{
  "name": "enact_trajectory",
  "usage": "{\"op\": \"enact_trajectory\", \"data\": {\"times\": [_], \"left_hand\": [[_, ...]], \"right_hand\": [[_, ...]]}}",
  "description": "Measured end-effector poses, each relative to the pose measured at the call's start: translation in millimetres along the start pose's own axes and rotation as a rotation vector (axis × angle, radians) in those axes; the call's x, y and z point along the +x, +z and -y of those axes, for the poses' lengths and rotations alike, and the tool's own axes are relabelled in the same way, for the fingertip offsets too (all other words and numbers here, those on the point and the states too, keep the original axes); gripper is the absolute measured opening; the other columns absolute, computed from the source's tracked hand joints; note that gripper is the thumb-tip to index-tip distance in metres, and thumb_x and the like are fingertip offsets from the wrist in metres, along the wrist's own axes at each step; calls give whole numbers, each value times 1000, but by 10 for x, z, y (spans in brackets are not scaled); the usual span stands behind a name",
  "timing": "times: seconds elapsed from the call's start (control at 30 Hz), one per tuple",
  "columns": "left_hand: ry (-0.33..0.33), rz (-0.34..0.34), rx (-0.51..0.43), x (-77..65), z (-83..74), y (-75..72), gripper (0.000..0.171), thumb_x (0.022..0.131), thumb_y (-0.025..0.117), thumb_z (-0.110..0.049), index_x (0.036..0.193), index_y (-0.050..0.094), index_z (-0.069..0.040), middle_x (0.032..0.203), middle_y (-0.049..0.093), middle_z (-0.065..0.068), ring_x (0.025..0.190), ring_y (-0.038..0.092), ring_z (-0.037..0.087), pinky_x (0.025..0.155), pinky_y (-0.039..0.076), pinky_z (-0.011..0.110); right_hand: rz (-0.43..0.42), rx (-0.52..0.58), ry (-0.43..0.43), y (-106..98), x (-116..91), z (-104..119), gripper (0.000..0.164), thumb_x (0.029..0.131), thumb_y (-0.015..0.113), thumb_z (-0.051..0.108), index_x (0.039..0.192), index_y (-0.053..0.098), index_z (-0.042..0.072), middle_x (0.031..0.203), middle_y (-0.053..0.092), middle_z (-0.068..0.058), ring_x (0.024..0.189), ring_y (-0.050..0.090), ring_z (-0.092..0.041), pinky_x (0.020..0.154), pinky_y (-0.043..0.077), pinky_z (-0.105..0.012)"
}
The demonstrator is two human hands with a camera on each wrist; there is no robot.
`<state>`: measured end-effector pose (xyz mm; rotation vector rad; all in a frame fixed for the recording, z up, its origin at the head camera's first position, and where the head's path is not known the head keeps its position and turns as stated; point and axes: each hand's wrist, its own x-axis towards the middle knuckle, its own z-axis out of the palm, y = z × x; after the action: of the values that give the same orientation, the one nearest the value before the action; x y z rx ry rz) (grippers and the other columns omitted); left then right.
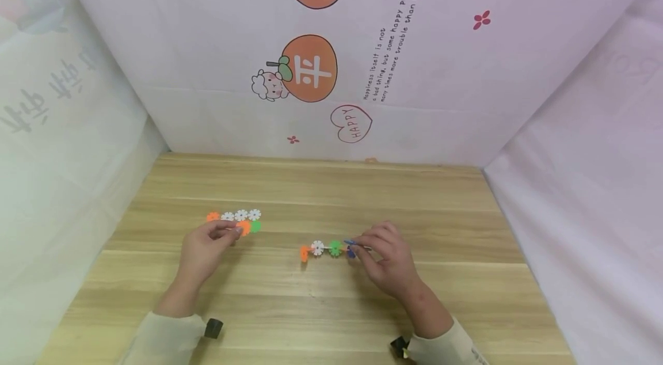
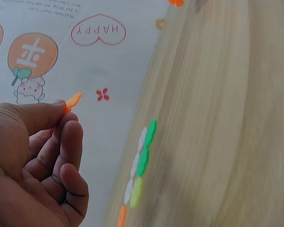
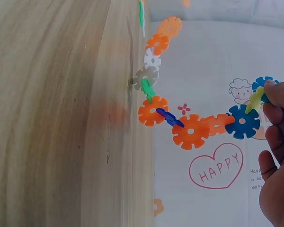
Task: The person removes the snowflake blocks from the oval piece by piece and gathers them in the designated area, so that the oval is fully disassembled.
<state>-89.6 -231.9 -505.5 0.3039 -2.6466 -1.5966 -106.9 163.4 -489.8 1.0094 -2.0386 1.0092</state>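
My left hand (image 1: 199, 255) pinches an orange notched plastic disc (image 1: 243, 229) between thumb and forefinger, above the left part of the table. In the left wrist view, that orange disc (image 2: 74, 100) shows nearly edge-on. My right hand (image 1: 391, 261) pinches a blue notched disc (image 3: 264, 85) at one end of a chain of interlocked discs. This chain (image 3: 190, 131) sags leftward from the fingers, with yellow-green, blue, orange, green and white discs slotted together. In the head view, the chain (image 1: 335, 248) stretches left from the right hand to an orange disc (image 1: 304, 254).
Beyond the left hand, loose discs lie in two short rows: white discs (image 1: 241, 215), an orange disc (image 1: 213, 216), green discs (image 2: 143, 162) and a yellow disc (image 2: 136, 191). A printed white curtain (image 1: 425, 123) stands along the back edge of the wooden table (image 1: 311, 319).
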Motion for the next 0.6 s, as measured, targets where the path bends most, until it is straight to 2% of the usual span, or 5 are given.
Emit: {"op": "enact_trajectory", "data": {"times": [0.1, 0.23, 0.33, 0.5, 0.6], "left_hand": [[-23, -13, 29, 12, 47, -88, 46, 95, 75, -46, 118, 74, -7, 102, 78, 12, 93, 74, 28, 67, 54, 29], [-52, -31, 34, 35, 116, -185, 48, 96, 73, -47, 122, 72, -5, 104, 77, 15, 89, 75, 28, 54, 50, 28], [-53, -51, 59, 56, 170, -242, 48, 97, 72, -45, 122, 72, -3, 104, 78, 15, 90, 76, 29, 54, 51, 28], [-65, -72, 110, 89, 256, -299, 43, 99, 72, -39, 121, 73, -3, 105, 78, 13, 91, 74, 26, 65, 54, 26], [-70, -84, 150, 111, 324, -328, 39, 99, 71, -35, 120, 73, -3, 106, 77, 15, 87, 73, 23, 65, 54, 27]], "right_hand": [[-2, 1, -2, 2, 14, 1, 9, 93, 77, 16, 91, 79, 8, 89, 74, 2, 84, 61, -20, 78, 46, -29], [-6, -9, -1, 5, 21, -2, 25, 102, 69, 27, 89, 79, 8, 89, 74, 2, 83, 61, -19, 78, 45, -29], [-3, -13, 1, 5, 24, -1, 30, 104, 66, 30, 89, 79, 8, 89, 74, 3, 84, 61, -19, 78, 45, -29], [11, -7, 1, -1, 21, -4, 4, 88, 81, 10, 91, 79, 8, 90, 74, 2, 84, 61, -20, 79, 45, -28], [18, -4, 2, 3, 16, -12, 15, 78, 84, 0, 91, 79, 7, 90, 74, 1, 84, 60, -20, 80, 44, -27]]}}
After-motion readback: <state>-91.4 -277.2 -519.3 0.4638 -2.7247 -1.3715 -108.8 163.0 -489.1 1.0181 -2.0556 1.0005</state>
